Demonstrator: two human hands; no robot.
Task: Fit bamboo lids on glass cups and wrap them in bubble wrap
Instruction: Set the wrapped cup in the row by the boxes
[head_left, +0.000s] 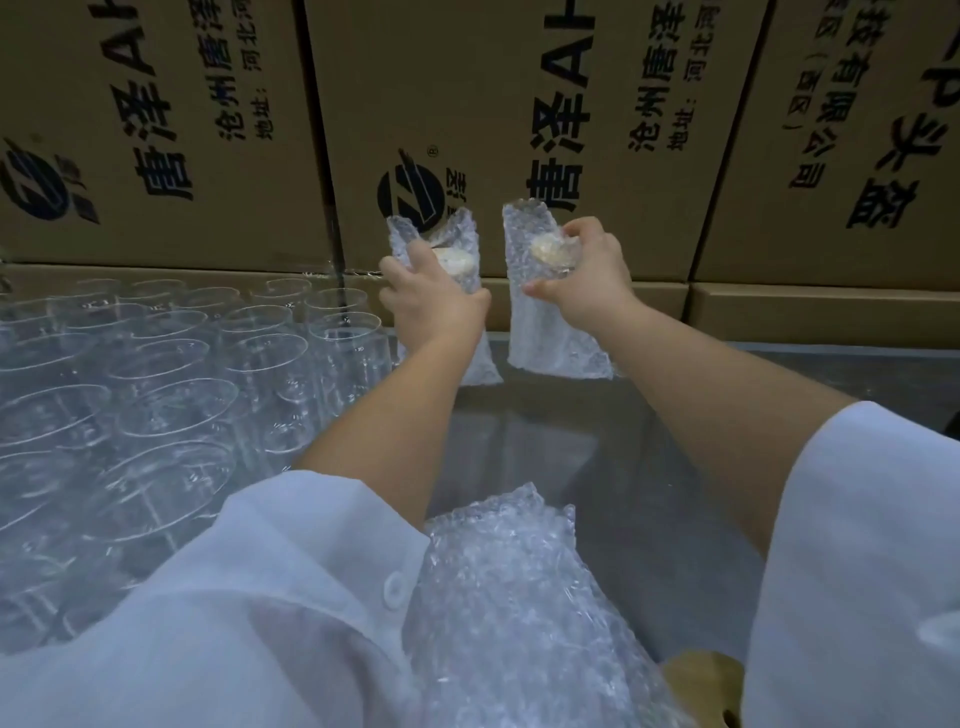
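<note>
Both arms reach forward, left hand (434, 301) and right hand (582, 275) each closed in a grip.

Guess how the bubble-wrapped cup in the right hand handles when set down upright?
Wrapped cup looks tall and narrow, so probably tippy. The loose wrap past its ends seems floppy, giving a soft base. The right hand grips mid-body; the glass inside is likely fragile.

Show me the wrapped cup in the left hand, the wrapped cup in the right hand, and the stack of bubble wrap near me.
Left wrapped cup (470, 358): head view, lower bubble wrap.
Right wrapped cup (550, 338): head view, lower bubble wrap.
Bubble wrap stack (509, 597): head view, top sheet's middle.
</note>
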